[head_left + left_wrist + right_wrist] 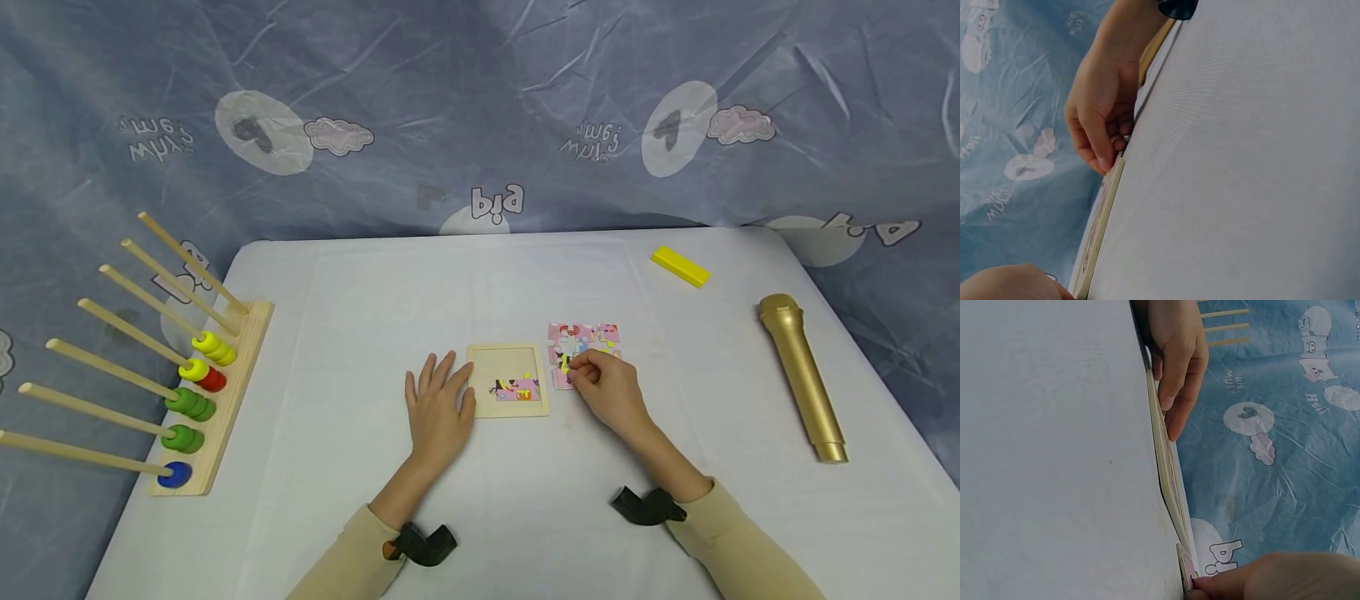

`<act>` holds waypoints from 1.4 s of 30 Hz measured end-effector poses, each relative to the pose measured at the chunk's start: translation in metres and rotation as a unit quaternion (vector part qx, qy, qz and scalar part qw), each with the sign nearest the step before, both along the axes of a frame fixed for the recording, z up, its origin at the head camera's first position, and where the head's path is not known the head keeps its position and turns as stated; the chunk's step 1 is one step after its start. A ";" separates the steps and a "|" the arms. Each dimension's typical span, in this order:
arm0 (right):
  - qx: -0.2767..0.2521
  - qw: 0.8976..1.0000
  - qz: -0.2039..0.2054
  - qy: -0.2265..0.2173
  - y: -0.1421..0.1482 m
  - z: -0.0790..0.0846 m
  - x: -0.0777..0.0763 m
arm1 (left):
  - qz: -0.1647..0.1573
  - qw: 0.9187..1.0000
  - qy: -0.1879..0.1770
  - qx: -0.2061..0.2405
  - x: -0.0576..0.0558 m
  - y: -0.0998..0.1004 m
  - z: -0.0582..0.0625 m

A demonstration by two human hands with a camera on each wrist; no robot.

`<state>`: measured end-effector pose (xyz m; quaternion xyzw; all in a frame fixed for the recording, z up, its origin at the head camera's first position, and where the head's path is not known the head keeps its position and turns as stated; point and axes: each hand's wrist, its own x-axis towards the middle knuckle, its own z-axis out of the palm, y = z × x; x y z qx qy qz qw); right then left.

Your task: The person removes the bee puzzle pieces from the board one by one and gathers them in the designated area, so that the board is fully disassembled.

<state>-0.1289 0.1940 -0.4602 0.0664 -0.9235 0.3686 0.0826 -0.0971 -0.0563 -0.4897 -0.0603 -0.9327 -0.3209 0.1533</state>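
A shallow wooden puzzle tray (501,363) lies on the table between the hands, with a few joined pink puzzle pieces (519,389) in its lower right part. My left hand (441,414) rests flat with spread fingers, the fingertips and thumb at the tray's left edge. Right of the tray is a pink patch of puzzle pieces (585,332), partly covered by my right hand (613,390). Thumb and forefinger of that hand pinch a puzzle piece at the patch's lower edge; in the right wrist view, the fingertips meet at a thin pink edge (1185,557).
At the left stands a wooden peg board (242,367) with long rods and coloured rings. A yellow block (680,267) lies at the back right, and a gold microphone-shaped object (802,375) lies along the right side. A grey-blue printed cloth (420,75) hangs behind the table.
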 end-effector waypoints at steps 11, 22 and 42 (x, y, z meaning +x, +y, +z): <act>0.009 1.000 -0.002 -0.003 -0.002 0.002 0.002 | 0.001 1.000 0.000 -0.002 0.001 0.000 0.000; 0.002 1.000 -0.015 0.024 -0.003 0.002 0.002 | 0.002 1.000 -0.005 -0.001 0.000 -0.001 0.001; -0.063 0.993 0.103 0.011 -0.048 0.024 0.010 | 0.001 1.000 -0.002 0.000 0.000 0.000 0.002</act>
